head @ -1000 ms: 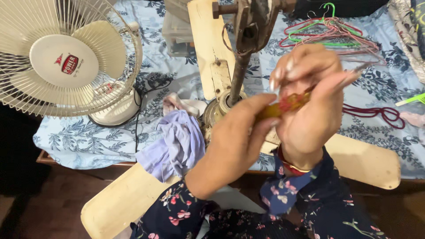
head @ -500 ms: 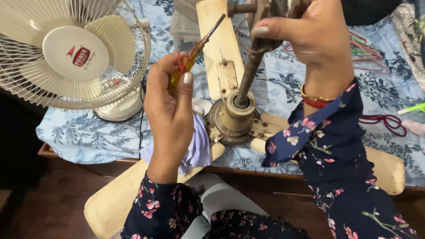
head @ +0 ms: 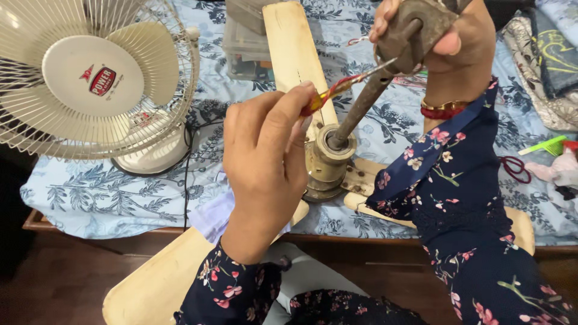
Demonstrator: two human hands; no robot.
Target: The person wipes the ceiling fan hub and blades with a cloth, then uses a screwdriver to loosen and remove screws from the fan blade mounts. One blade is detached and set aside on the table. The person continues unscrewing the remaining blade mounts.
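Nearest the camera, dark floral sleeves lead up to both hands above a ceiling fan (head: 328, 159) laid on a bed covered with a blue leaf-patterned sheet (head: 108, 192). One cream blade (head: 159, 280) reaches toward the near left, past the bed's edge; another (head: 518, 225) runs to the near right, mostly hidden by the right sleeve; a third (head: 292, 48) points straight away to the far side.

The left hand (head: 265, 159) is clenched around the amber and red handle of a screwdriver (head: 340, 87). Its long axis slants up from the hand toward the far right, and the metal tip meets the rusty bracket at the top of the fan's rod. A pale lilac cloth (head: 214, 213) lies under this hand, partly hidden.

The fan's round metal hub sits in the middle, and its brown downrod (head: 361, 108) rises from it, leaning toward the far right. The right hand (head: 451, 42) grips the rusty bracket (head: 412, 30) at the rod's upper end, fingers wrapped round it, red and gold bangles on the wrist.

On the left stands a cream table fan (head: 90, 78) behind a wire grille, with a small red oval label at the centre of its round white hub. Beyond the far blade sits a clear plastic box (head: 244, 51). At the right edge lie a dark red cord (head: 518, 168) and a green comb (head: 542, 146).
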